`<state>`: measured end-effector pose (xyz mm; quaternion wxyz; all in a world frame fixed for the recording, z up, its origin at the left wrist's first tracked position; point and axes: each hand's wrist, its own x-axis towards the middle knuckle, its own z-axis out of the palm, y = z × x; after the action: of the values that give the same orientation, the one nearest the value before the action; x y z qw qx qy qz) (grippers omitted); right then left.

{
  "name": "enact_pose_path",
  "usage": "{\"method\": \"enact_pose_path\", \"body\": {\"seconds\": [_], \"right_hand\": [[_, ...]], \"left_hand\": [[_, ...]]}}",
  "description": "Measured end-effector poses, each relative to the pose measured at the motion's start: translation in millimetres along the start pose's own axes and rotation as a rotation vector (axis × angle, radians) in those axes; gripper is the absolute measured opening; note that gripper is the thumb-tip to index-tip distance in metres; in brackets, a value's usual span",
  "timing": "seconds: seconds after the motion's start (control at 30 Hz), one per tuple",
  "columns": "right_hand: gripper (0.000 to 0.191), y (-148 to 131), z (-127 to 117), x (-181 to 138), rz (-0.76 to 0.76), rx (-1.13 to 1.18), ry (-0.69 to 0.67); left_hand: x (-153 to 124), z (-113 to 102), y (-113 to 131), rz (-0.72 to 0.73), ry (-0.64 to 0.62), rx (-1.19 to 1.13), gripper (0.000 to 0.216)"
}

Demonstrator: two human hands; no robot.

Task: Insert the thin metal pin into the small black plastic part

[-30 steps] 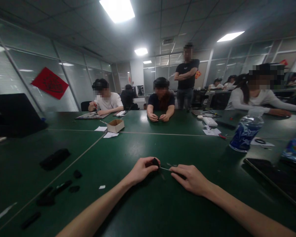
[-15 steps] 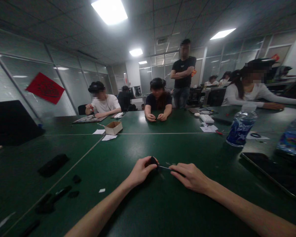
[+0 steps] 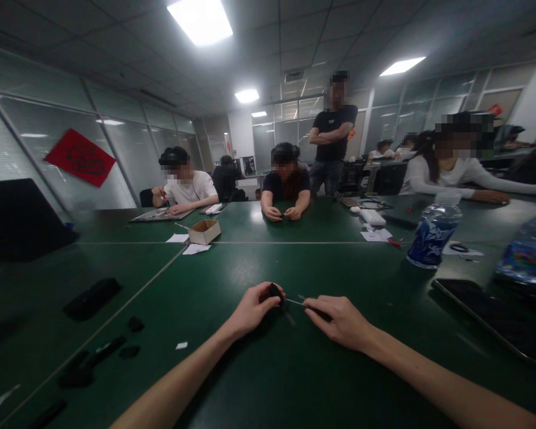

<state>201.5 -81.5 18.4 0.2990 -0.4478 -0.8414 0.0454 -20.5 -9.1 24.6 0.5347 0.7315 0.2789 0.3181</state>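
My left hand (image 3: 256,308) is closed around a small black part (image 3: 277,292), holding it just above the green table (image 3: 232,369). In my right hand (image 3: 337,319) is a screwdriver (image 3: 295,302) with a thin metal shaft and a dark handle. The shaft points left, and its tip meets or nearly meets the black part; the exact contact is too small to make out. A scrap of white paper (image 3: 181,345) lies left of my left forearm. Several black pieces (image 3: 107,351) are scattered farther left.
A black block (image 3: 92,298) lies on the left. A phone (image 3: 495,319), a water bottle (image 3: 434,232) and a larger bottle (image 3: 529,247) stand or lie on the right. A small open cardboard box (image 3: 205,232) sits ahead. Co-workers sit across the table; one person stands behind.
The view has shifted slightly. My hands keep their grips, with the screwdriver still pointing at the black part, which looks tilted a little differently.
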Motion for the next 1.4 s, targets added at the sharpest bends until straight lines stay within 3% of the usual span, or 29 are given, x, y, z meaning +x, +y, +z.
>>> {"method": "enact_pose_path", "body": {"seconds": [0.2,0.5,0.77,1.07,1.23,1.4], "right_hand": [[0.032,-1,0,1,0.031,-0.017,-0.047],[0.032,-1,-3,0,-0.018,-0.005,-0.067],[0.028,4,2,-2,0.007,0.121,0.182],[0.028,-1,1,0,0.02,0.055,0.052],[0.026,-3,-2,1,0.064,0.055,-0.034],[0.027,-4,-2,1,0.068,0.058,-0.034]], "left_hand": [[-2,1,6,-0.003,0.0,-0.007,0.019],[-3,1,7,0.039,-0.007,0.159,0.016],[-4,3,8,0.021,-0.034,0.214,0.015],[0,1,-3,-0.019,0.043,-0.145,0.025],[-2,2,-3,-0.023,0.056,-0.172,0.031],[-1,1,-6,-0.024,0.049,-0.172,0.033]]}}
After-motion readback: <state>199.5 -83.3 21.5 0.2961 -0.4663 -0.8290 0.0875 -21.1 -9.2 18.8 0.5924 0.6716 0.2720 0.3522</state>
